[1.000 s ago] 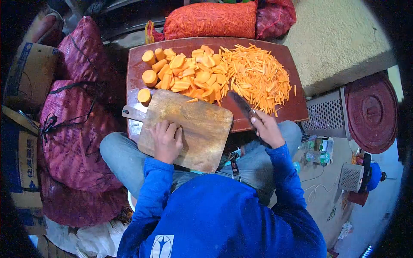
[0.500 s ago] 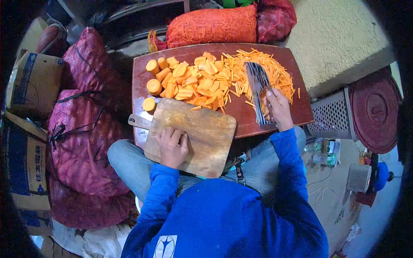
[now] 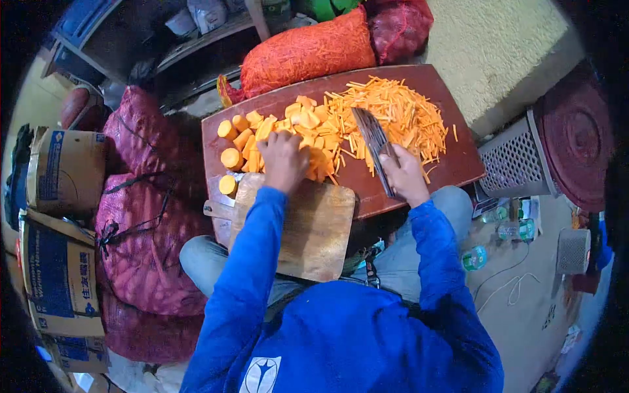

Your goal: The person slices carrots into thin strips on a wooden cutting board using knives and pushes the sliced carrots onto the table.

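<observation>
Carrot slices (image 3: 305,118) are heaped in the middle of the tabletop (image 3: 455,167), between a row of thick carrot chunks (image 3: 231,158) at the left end and a broad pile of thin carrot sticks (image 3: 401,114) on the right. The near part of the slices is covered by the left hand (image 3: 284,160), with its fingers bent downward; whether a piece is gripped cannot be told, as the fingertips are hidden. A knife (image 3: 374,143) is held in the closed right hand (image 3: 405,177), its blade slanted over the near left part of the sticks. A wooden cutting board (image 3: 318,226) is laid over the near edge of the tabletop and the lap, with its short handle pointed left; its far edge is partly hidden by the left hand and forearm.

Beyond the tabletop, an orange net sack (image 3: 308,56) is set next to a dark red sack (image 3: 401,29). On the left, purple net sacks (image 3: 151,242) are stacked beside cardboard boxes (image 3: 69,170). On the right, a grey basket (image 3: 514,167) is seen beside a dark red lid (image 3: 580,134), with plastic bottles (image 3: 516,230) nearby on the floor (image 3: 511,321).
</observation>
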`<action>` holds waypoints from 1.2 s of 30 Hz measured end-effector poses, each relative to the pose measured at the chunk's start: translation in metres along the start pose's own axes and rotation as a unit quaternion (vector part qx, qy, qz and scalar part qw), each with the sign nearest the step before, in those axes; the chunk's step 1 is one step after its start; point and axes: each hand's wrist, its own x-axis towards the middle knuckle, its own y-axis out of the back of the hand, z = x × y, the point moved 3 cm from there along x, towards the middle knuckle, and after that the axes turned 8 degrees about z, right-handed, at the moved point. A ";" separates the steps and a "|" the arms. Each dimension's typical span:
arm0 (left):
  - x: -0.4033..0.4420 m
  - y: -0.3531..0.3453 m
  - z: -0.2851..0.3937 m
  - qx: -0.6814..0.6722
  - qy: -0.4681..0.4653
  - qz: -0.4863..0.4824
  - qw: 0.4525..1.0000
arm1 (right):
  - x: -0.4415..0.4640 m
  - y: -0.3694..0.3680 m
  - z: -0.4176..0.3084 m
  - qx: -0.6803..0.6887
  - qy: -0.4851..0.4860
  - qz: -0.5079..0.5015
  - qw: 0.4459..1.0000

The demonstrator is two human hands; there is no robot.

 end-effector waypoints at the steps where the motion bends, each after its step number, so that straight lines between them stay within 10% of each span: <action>1: 0.009 -0.014 -0.005 0.039 0.004 -0.052 0.998 | 0.000 -0.002 0.001 -0.029 0.024 -0.004 0.999; 6: 0.019 -0.053 -0.017 0.093 0.032 -0.190 0.977 | -0.006 -0.012 -0.002 -0.002 0.026 -0.028 0.999; 17: -0.001 0.015 0.002 -0.081 -0.059 0.045 0.994 | -0.014 -0.015 -0.015 -0.041 0.039 -0.040 0.998; 28: -0.163 0.096 0.050 -0.084 0.009 -0.094 0.992 | -0.108 -0.057 -0.086 -0.107 0.044 -0.298 0.947; 36: -0.157 0.093 0.044 -0.098 -0.004 -0.141 0.985 | -0.153 -0.082 -0.097 -0.223 0.118 -0.300 0.920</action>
